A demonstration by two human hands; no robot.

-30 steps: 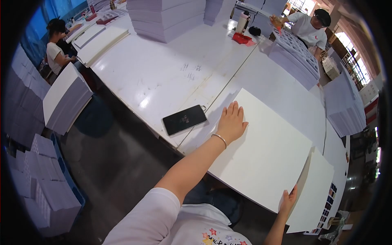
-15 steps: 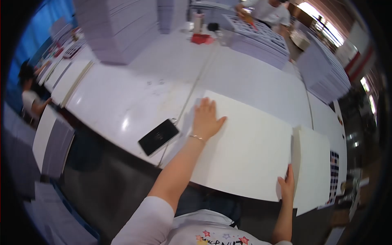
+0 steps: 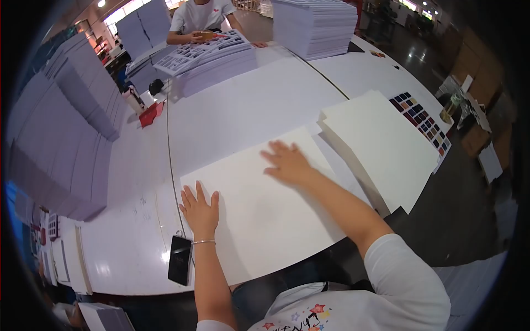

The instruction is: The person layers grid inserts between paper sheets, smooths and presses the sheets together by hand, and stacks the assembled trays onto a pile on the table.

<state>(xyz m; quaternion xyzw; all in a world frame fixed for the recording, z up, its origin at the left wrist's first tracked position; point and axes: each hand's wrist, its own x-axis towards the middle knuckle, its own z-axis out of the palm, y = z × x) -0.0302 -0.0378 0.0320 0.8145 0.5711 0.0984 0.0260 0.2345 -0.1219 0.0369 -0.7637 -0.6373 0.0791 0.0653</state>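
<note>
A large white sheet [image 3: 265,220] lies flat on the table in front of me. My left hand [image 3: 200,211] rests on the sheet's left part, fingers spread, holding nothing. Over the upper middle of the same sheet is my right hand [image 3: 286,161], slightly blurred, its fingers apart and nothing in them. A black phone [image 3: 180,259] lies on the table just left of my left forearm. Right of the sheet stands a stack of white sheets [image 3: 381,146], its left side showing some thickness.
Beyond the stack lies a card of colour swatches [image 3: 420,122]. Tall stacks of boards [image 3: 66,149] stand at the left, another stack [image 3: 314,30] at the back. Across the table, a person [image 3: 201,19] works over a pile with a gridded panel [image 3: 204,52]. A red item [image 3: 150,114] lies nearby.
My right hand has moved from the sheet's right edge onto its upper middle. My left hand stays on the left part. The view has turned to the right.
</note>
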